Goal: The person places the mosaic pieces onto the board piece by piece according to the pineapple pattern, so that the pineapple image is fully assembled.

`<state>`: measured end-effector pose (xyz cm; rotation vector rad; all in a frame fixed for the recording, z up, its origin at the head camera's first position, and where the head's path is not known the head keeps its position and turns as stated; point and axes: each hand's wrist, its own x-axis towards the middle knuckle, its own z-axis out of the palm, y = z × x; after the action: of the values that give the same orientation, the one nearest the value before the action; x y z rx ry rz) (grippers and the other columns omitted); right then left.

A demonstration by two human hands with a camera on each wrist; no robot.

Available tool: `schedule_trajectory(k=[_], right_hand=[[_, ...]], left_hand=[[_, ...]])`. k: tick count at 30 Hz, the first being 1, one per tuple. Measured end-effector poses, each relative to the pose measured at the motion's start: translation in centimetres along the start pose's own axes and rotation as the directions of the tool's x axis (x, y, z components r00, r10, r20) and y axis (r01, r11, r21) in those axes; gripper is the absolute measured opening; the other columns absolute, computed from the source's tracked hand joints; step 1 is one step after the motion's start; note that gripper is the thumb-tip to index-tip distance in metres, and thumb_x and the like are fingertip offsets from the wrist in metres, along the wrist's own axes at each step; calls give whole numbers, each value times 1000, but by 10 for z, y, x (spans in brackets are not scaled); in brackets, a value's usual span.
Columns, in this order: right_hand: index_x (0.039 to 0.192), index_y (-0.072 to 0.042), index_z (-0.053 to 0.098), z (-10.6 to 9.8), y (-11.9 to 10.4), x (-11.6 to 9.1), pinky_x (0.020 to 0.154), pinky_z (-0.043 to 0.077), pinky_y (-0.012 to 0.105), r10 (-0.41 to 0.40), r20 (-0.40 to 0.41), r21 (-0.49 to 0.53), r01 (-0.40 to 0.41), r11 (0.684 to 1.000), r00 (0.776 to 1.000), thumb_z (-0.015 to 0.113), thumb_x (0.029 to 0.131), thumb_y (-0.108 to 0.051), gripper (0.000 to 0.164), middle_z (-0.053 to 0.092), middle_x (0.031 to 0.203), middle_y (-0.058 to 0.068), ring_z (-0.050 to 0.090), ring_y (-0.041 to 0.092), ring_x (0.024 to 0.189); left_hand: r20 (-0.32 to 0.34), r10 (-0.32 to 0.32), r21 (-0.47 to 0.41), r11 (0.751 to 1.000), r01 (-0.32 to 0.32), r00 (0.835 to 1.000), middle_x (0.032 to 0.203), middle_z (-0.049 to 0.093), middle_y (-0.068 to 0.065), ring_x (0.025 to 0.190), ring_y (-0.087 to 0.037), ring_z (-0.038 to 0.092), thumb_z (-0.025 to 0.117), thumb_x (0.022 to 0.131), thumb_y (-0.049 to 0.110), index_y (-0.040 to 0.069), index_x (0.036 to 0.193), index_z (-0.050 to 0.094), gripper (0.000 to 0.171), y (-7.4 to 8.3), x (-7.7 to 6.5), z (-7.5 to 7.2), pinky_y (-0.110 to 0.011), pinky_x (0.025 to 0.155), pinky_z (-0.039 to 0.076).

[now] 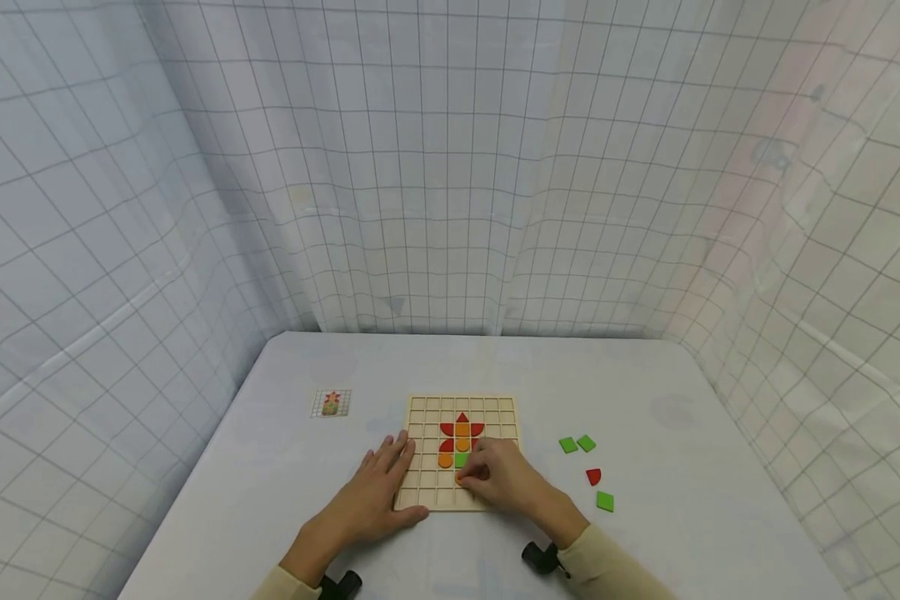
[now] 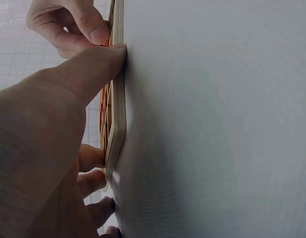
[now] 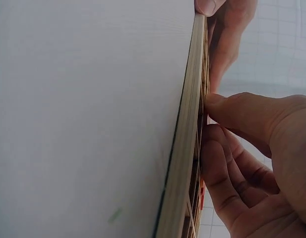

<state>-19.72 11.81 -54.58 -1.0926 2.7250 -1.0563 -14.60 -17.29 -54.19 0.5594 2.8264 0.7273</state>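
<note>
A light wooden grid board lies on the table, with red, orange and green flat pieces set into its squares. My left hand rests at its left side, fingers spread along the edge and thumb on the front edge. Over the lower middle squares, my right hand pinches a small orange piece, mostly covered by the fingertips. Just above sits a green square, with an orange disc to its left. In the right wrist view, thumb and fingertips meet the board's upper face.
Right of the board lie loose green squares and a red quarter-circle piece. A small pattern card with a coloured figure lies back left. White gridded curtains enclose the white table at the back and sides.
</note>
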Motion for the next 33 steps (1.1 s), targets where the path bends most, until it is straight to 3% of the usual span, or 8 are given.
schedule_trajectory(k=[8, 19, 28, 33], right_hand=[[101, -16, 94, 0, -1, 1, 75, 57, 15, 14, -6, 23, -14, 1000, 1000, 94, 100, -11, 5, 79, 99, -4, 62, -4, 88], [103, -14, 92, -26, 11, -12, 75, 57, 20, 101, -85, 14, -100, 995, 991, 91, 103, -12, 2, 77, 99, -6, 62, 2, 85], [115, -8, 91, -57, 41, -33, 74, 58, 20, 100, -165, -98, -117, 988, 981, 95, 97, -6, 19, 82, 107, 3, 71, 11, 88], [125, -9, 88, -77, 57, -44, 78, 59, 24, 152, -163, -134, -175, 975, 975, 97, 96, -9, 31, 80, 116, 6, 70, 16, 94]], left_hand=[[6, -17, 21, 1000, 17, 1000, 195, 25, -20, 182, -47, 23, 86, 101, 65, 2, 182, 34, 116, -3, 2, 2, -72, 145, 24], [18, -36, 35, 999, 35, 999, 196, 24, -18, 183, -45, 22, 86, 100, 66, 4, 183, 33, 117, -3, 6, 3, -71, 146, 22], [22, -43, 15, 999, 42, 999, 195, 25, -18, 183, -46, 22, 88, 99, 64, 3, 183, 34, 117, 1, 5, 2, -71, 146, 22], [18, -38, 3, 999, 38, 999, 195, 24, -19, 182, -46, 22, 89, 99, 63, 2, 183, 34, 117, 2, 3, 0, -72, 145, 22]])
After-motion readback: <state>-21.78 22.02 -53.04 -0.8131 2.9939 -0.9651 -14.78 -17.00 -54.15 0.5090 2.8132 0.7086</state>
